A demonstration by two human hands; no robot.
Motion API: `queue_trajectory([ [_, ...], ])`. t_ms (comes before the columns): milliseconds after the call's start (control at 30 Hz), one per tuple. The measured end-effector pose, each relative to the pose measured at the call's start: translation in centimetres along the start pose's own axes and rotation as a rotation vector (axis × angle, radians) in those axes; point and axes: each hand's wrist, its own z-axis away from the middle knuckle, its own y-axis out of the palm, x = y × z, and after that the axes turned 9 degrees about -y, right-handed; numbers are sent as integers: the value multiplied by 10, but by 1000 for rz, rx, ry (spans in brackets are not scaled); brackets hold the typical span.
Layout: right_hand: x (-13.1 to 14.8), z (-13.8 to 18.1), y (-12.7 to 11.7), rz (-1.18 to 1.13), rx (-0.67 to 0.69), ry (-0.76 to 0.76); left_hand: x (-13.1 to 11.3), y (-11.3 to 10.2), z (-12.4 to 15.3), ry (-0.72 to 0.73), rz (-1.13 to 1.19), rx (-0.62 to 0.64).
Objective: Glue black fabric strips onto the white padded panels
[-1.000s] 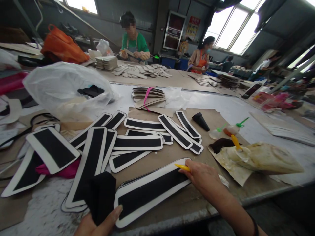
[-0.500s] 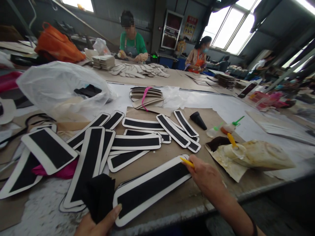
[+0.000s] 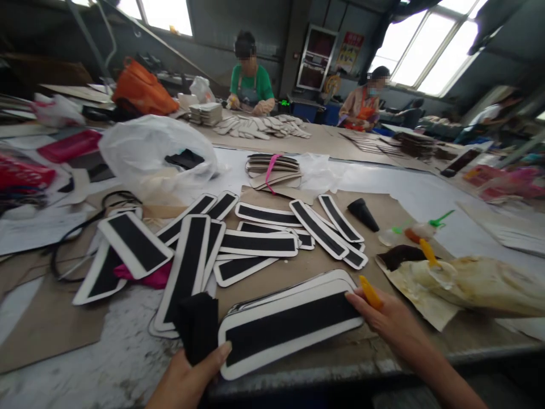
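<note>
A long white strip with a black centre (image 3: 289,326) lies on top of a small stack of the same strips near the table's front edge. My left hand (image 3: 191,378) grips black fabric pieces (image 3: 196,326), and its thumb presses the strip's left end. My right hand (image 3: 389,318) touches the strip's right end and holds a yellow tool (image 3: 371,292) between its fingers. Several more black-and-white strips (image 3: 255,243) are spread over the brown paper behind.
A glue-smeared sheet with a yellow applicator (image 3: 430,254) lies at the right, beside squeeze bottles (image 3: 419,230) and a black cone (image 3: 361,213). A white plastic bag (image 3: 157,153) and a tied bundle (image 3: 272,166) sit farther back. Two people work at the far table.
The view has swung left, so everything sits further right in the picture. My right hand has tilted the yellow tool up, and more strips of the stack now show under the top one.
</note>
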Motion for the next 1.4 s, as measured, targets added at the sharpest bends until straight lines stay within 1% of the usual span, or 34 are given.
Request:
queue_trajectory([
  [33,-3,1,0,-29,24,18,-4,-1,4,-5,38,41],
  [100,-10,2,2,-22,35,25,-10,-2,11,-9,150,178],
  [133,-14,2,3,7,24,23,-11,-3,13,0,169,173],
  [200,-20,5,6,97,-16,-8,-9,-3,14,23,140,113],
  [267,-21,10,11,198,-65,-89,-4,-2,13,41,63,6],
  [333,-19,16,17,300,-130,-175,1,-1,12,47,9,-65],
  [433,-9,26,23,412,-186,-235,3,3,12,33,-45,-101],
  [500,0,29,22,410,-208,-234,3,4,13,14,-87,-118],
  [567,8,30,18,314,-252,-185,2,3,13,7,-106,-127],
  [633,13,30,13,164,-273,-56,1,2,12,24,-101,-115],
  [733,20,30,6,-67,-250,185,0,-3,9,50,-110,-68],
  [867,33,31,3,-340,-254,371,-5,-9,7,56,-44,-83],
  [967,38,31,1,-434,-262,424,-9,-11,11,90,48,-126],
  [1100,32,29,0,-572,-217,471,-13,-10,21,80,109,-215],
  [1167,29,27,-1,-642,-201,477,-15,-10,25,72,162,-225],
  [1267,28,25,-1,-699,-174,475,-16,-10,27,58,275,-170],
  [1400,30,23,3,-767,-110,479,-17,-13,24,-21,335,-13],
])
